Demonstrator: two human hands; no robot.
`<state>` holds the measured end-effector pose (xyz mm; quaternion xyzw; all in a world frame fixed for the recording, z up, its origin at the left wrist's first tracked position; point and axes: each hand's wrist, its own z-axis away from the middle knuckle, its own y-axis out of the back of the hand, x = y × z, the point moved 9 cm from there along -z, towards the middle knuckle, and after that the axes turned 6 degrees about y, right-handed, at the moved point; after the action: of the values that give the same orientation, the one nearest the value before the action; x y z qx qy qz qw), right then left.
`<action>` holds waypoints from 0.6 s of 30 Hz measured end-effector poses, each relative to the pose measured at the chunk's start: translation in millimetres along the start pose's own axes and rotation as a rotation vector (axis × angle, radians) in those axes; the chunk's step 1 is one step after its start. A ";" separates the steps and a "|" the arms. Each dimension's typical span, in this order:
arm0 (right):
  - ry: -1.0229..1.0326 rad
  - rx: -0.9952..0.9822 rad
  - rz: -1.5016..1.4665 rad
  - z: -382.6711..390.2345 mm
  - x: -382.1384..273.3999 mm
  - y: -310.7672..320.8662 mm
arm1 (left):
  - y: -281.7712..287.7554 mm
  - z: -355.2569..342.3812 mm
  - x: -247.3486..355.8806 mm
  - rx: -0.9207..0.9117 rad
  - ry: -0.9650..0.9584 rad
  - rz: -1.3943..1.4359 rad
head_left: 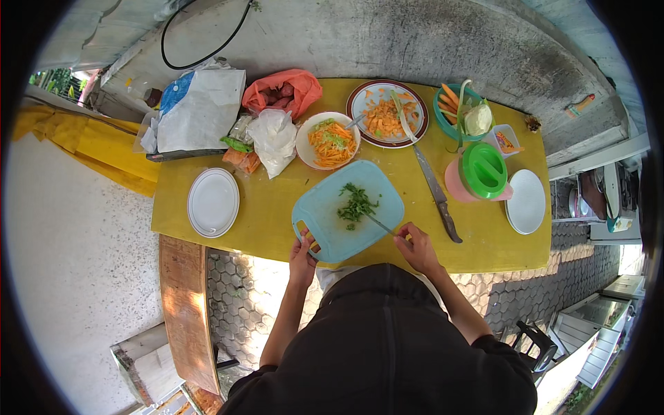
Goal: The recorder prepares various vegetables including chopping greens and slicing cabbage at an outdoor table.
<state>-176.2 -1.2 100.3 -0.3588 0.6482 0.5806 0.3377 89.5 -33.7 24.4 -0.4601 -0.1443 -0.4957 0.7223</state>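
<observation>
Lower centre of the frame, I wear a black top (pixel 387 346), seamed down its middle, sleeves (pixel 501 360) roughly elbow-length, hands (pixel 418 251) bare.

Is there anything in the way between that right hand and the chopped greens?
Nothing visible blocks the way. The right hand holds a thin utensil that spans the gap to the greens, over bare board. The left hand is off to the left, holding the board's handle end.
</observation>
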 end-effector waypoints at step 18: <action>0.281 -0.115 0.191 -177.9 -20.0 -81.0 | -2.9 -6.2 88.0 0.264 -0.323 0.070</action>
<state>-100.2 -182.3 93.4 -0.3918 0.6859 0.5902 0.1663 126.6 -90.3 81.1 -0.4397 -0.3058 -0.3668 0.7607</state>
